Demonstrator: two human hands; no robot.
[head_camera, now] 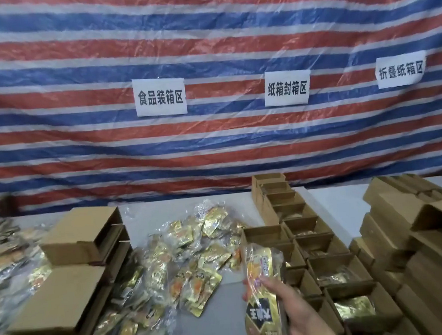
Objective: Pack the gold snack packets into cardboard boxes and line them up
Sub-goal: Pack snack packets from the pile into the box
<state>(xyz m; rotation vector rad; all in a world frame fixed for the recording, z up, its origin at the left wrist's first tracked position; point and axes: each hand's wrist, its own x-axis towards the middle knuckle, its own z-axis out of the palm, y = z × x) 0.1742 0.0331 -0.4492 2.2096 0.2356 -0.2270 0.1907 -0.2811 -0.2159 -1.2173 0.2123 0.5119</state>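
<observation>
Gold packets (263,295) in right grip (296,311), beside open boxes (330,248).

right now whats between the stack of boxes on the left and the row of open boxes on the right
In the head view, a loose pile of gold snack packets lies on the table between the stacked boxes and the open-box row.

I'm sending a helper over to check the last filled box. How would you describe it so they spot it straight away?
Find the white sign in the middle of the striped tarp; a row of open cardboard boxes runs from below it toward the camera. The one you want is the nearest box, right of the hand holding a gold packet. A gold packet lies plainly visible inside it.
</observation>
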